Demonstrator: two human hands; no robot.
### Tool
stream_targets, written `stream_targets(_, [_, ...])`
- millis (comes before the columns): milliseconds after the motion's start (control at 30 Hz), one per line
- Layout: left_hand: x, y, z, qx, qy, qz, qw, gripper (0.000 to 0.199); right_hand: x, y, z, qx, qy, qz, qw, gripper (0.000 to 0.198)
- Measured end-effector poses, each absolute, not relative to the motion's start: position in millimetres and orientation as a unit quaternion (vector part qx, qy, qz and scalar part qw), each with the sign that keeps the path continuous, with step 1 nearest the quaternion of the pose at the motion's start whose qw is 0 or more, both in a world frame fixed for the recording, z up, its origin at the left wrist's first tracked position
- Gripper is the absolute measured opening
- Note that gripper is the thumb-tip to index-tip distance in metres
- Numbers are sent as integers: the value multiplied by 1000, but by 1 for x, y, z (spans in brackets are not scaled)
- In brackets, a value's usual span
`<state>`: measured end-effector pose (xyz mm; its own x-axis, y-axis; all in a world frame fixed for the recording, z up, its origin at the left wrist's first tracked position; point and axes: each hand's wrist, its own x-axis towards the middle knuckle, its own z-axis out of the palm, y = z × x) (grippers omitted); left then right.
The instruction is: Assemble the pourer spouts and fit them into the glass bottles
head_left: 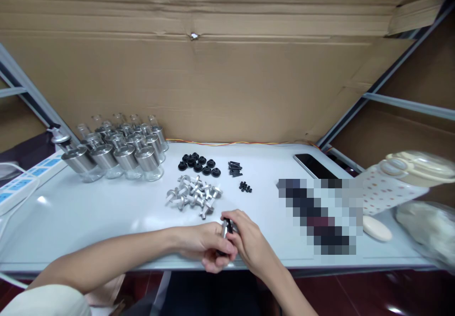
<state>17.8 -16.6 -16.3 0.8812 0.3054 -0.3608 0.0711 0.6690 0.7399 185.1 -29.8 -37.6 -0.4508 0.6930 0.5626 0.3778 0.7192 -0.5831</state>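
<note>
Over the front edge of the table, my left hand and my right hand meet around a small silver-and-black piece. My left fingers are wrapped round it from below. The right fingers curl over its top and right side, so much of the piece is hidden and its exact kind does not show. Just beyond the hands lies a heap of silver metal spout pieces. Behind it sit several black round stoppers. To their right are a small pile of thin black tubes and a cluster of tiny black caps.
Several glass bottles with steel sleeves stand at the back left, one with a spout fitted. A white power strip lies at the left edge. On the right are a phone, a dotted container and a pale oval object.
</note>
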Motion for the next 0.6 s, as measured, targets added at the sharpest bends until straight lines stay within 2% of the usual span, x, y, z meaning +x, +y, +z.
stream_targets(167, [20,-21,-13,382,226,73,893,38,183,-31,-37,-334,-847,135,391,34])
stream_targets(367, [19,-20,-17,377,217,62,898,37,183,-32,-35,-342,-843,146,389,35])
stream_targets(600, [23,-26,-19,436,193,116,872,43,182,-31,-32,-426,-745,216,466,37])
